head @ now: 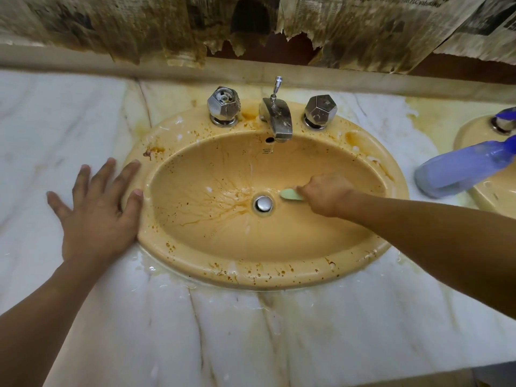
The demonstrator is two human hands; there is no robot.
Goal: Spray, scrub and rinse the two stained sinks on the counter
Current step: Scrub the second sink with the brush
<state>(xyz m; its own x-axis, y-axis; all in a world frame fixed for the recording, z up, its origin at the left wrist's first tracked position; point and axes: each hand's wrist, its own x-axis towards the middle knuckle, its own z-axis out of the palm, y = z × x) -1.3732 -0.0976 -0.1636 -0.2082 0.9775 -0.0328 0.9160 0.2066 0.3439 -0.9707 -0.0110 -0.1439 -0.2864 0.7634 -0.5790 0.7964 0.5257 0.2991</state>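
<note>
A tan oval sink point(268, 269) with brown streaks and speckles fills the middle of the view, its drain plug point(263, 203) shut. My right hand point(325, 194) is down in the bowl and grips a pale green scrubber point(289, 194) pressed against the basin just right of the drain. My left hand point(96, 208) lies flat with spread fingers on the marble counter, fingertips touching the sink's left rim. Only the edge of a second tan sink point(485, 202) shows at the far right. A blue spray bottle point(463, 169) lies tilted between the two sinks.
A chrome faucet point(277, 118) with two faceted knobs point(224, 104) point(320, 109) stands at the back of the sink. Foam and yellow-brown puddles cover the white marble counter point(223, 331). Torn, stained newspaper point(139, 26) hangs on the wall behind.
</note>
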